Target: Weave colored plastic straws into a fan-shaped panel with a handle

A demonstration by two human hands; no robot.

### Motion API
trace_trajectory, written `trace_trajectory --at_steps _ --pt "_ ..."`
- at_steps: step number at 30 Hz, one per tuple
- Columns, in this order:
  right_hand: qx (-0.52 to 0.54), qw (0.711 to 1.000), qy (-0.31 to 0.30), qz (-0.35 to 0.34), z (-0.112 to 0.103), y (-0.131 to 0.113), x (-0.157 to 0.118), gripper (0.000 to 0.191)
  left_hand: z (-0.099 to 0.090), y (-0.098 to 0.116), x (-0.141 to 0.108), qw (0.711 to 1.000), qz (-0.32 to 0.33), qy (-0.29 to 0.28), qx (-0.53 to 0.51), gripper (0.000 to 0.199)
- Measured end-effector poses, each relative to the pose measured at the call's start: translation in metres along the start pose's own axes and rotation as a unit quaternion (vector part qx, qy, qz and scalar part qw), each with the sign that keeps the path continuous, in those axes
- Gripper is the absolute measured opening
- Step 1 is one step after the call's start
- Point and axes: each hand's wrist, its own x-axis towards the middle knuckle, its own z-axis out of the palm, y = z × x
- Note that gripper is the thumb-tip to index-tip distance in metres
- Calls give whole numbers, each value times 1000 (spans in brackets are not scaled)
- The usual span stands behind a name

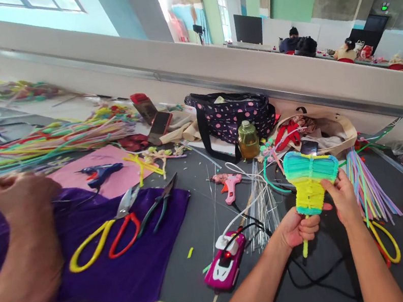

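A fan-shaped craft piece of pipe cleaners (pixel 309 182), teal and blue across the top and yellow below, is held up over the dark table. My left hand (pixel 300 227) is closed around its thin green-yellow stem, which pokes out below the fist. My right hand (pixel 340 194) pinches the piece at its right edge, thumb on the front and the other fingers mostly behind. Behind it lie a bundle of pastel pipe cleaners (pixel 370 187) and a bundle of silvery wires (pixel 264 212). Yellow-and-red-handled scissors (pixel 386 241) rest beside my right forearm, partly hidden.
A co-worker's hands (pixel 15 192) are at the left, by a purple cloth (pixel 103 281) with scissors (pixel 123 215) and pliers (pixel 161 201). A pink glue gun (pixel 228 185), a purple power strip (pixel 226 263) with cables, a bottle (pixel 248 140) and a bag (pixel 234 114) stand nearby.
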Motion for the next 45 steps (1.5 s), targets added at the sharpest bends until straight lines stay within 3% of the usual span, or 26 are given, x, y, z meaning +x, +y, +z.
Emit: trace_trajectory --at_steps 3,6,9,12,15,17,20,24,28,30,38,45 --pt "-75 991 79 -72 -7 2 -2 54 1 2 -1 1000 8 5 6 37" --pt "-222 943 148 -201 -17 -1 -8 32 2 1 -1 1000 5 13 12 37" --pt "-334 894 97 -281 -22 -7 -17 15 4 -3 1 999 -7 25 22 34" --pt "-391 866 55 -306 -23 -11 -24 13 6 -10 6 998 -8 51 47 26" --pt "-411 851 53 -322 -23 -13 -27 13 9 -13 11 989 52 117 79 33" --pt "-411 849 46 -327 -24 -12 -29 13 12 -12 11 976 120 158 86 50" --pt "-397 859 32 -321 -23 -8 -33 13 15 -11 9 964 186 170 81 72" --pt "-333 903 41 -268 -21 -2 -40 13 21 -13 6 953 208 192 103 54" --pt "-197 968 69 -143 -20 -2 -44 15 29 -15 8 947 214 213 106 43" --pt "-122 986 83 -81 -20 -4 -45 15 31 -17 9 943 221 220 113 41" --pt "14 991 132 -23 -18 -2 -54 14 38 -19 10 924 252 262 122 44" --pt "21 996 66 56 -15 -4 -62 22 39 -19 8 913 271 285 105 41"
